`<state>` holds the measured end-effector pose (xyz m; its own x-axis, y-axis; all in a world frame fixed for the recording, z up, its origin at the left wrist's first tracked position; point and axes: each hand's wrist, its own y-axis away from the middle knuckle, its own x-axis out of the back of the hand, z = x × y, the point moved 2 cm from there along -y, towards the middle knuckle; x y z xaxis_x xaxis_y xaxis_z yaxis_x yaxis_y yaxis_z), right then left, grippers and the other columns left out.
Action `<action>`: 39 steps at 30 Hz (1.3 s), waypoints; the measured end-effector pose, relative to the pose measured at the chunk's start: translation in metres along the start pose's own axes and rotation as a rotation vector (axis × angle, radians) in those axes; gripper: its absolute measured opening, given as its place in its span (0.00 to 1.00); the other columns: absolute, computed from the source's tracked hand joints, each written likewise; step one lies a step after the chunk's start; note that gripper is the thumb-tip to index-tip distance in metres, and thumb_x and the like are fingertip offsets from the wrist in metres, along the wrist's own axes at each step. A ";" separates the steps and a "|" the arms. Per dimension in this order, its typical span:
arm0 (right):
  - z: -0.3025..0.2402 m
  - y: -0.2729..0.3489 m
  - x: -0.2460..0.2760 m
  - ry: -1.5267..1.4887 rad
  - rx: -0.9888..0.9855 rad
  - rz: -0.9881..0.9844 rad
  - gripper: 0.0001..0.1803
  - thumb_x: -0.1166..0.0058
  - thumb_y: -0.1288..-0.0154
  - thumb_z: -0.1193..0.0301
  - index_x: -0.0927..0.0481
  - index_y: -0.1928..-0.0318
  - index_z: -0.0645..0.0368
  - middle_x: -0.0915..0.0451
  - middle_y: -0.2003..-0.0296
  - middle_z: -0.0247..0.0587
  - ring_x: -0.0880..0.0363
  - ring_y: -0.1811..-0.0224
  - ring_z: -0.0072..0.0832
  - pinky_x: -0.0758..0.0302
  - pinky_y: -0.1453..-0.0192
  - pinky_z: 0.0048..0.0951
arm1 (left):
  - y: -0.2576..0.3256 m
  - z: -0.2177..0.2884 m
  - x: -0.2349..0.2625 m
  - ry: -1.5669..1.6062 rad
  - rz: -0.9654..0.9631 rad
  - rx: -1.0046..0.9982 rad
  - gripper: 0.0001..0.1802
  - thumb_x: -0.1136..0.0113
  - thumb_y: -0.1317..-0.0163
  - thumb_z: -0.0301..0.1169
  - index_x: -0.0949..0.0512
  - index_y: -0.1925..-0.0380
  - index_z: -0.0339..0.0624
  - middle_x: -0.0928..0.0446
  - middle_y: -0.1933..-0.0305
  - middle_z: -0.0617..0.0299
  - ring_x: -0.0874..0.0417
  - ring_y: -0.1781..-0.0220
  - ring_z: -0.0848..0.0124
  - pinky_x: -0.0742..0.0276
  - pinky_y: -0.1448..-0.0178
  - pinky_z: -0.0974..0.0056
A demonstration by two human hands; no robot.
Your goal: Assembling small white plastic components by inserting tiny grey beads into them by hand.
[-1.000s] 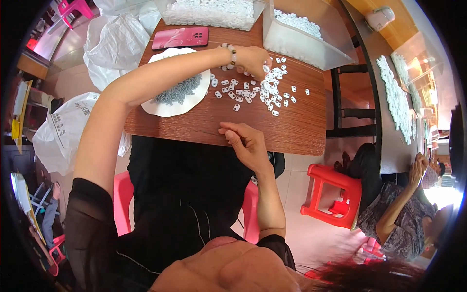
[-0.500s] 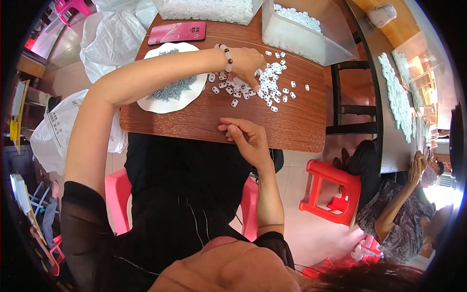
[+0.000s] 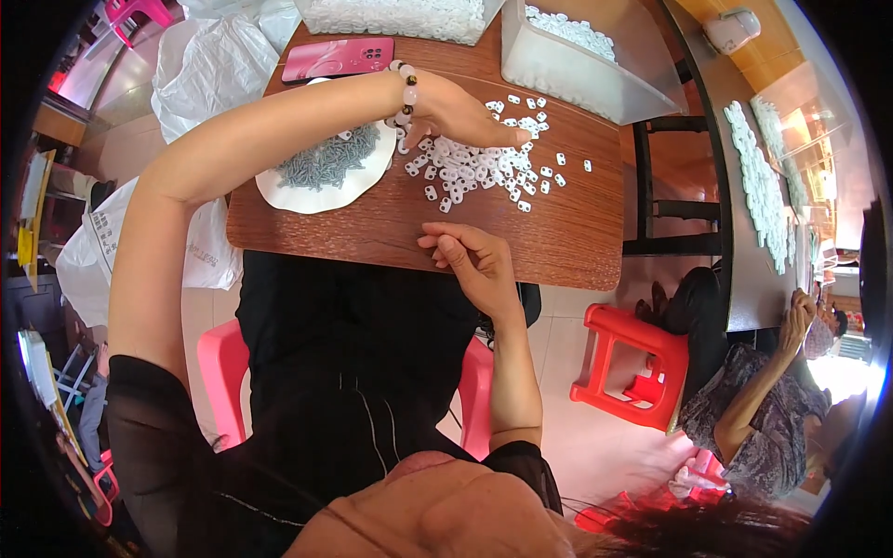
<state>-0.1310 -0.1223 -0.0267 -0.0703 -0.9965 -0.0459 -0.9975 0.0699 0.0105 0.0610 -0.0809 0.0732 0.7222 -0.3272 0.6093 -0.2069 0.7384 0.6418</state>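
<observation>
I see the left hand [image 3: 458,113] palm down at the far side of the loose white two-holed pieces [image 3: 479,169], which lie mid-worktop [image 3: 558,244]; its thumb is apart and one finger reaches toward the right edge, but the palm is hidden, so I cannot tell whether it grips any. The right hand [image 3: 476,268] is at the near edge, half curled, with nothing I can see in it. By the left edge I have a white plate [image 3: 321,202] of grey rod-like bits [image 3: 327,166], and at the far-left corner a pink phone [image 3: 335,59].
</observation>
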 end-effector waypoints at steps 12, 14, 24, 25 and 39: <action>0.001 0.000 0.000 -0.001 0.019 -0.009 0.15 0.51 0.29 0.67 0.21 0.49 0.64 0.17 0.63 0.36 0.25 0.67 0.15 0.25 0.61 0.18 | -0.003 -0.023 0.001 0.018 0.189 -0.209 0.20 0.50 0.35 0.38 0.21 0.53 0.33 0.18 0.64 0.50 0.20 0.75 0.68 0.22 0.71 0.65; 0.000 0.000 -0.001 -0.015 0.014 -0.013 0.15 0.51 0.29 0.67 0.21 0.49 0.64 0.17 0.63 0.36 0.25 0.67 0.15 0.25 0.61 0.18 | -0.003 -0.030 0.002 0.056 0.380 -0.404 0.13 0.45 0.40 0.29 0.18 0.63 0.29 0.21 0.79 0.56 0.22 0.81 0.71 0.25 0.75 0.67; -0.002 0.000 0.001 -0.016 -0.011 -0.001 0.15 0.51 0.29 0.68 0.21 0.49 0.64 0.17 0.62 0.35 0.25 0.67 0.14 0.25 0.61 0.17 | 0.009 -0.034 0.005 0.367 0.359 -0.312 0.11 0.44 0.42 0.24 0.18 0.61 0.31 0.18 0.71 0.60 0.20 0.77 0.76 0.25 0.77 0.72; -0.002 0.000 0.000 -0.015 -0.011 -0.004 0.15 0.51 0.29 0.68 0.21 0.49 0.64 0.17 0.62 0.35 0.25 0.67 0.14 0.25 0.61 0.17 | 0.004 -0.038 0.001 0.392 0.321 -0.293 0.13 0.45 0.42 0.24 0.20 0.58 0.31 0.18 0.65 0.58 0.19 0.73 0.76 0.22 0.75 0.72; 0.004 0.001 0.001 -0.037 -0.017 0.004 0.14 0.51 0.29 0.70 0.21 0.49 0.63 0.17 0.62 0.36 0.26 0.68 0.14 0.26 0.61 0.17 | 0.021 -0.043 0.001 0.317 0.315 -0.304 0.13 0.44 0.41 0.25 0.19 0.57 0.34 0.17 0.60 0.56 0.18 0.59 0.74 0.19 0.67 0.70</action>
<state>-0.1317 -0.1231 -0.0302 -0.0752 -0.9937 -0.0830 -0.9969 0.0731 0.0280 0.0857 -0.0402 0.0669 0.8296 0.0965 0.5499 -0.2790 0.9248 0.2586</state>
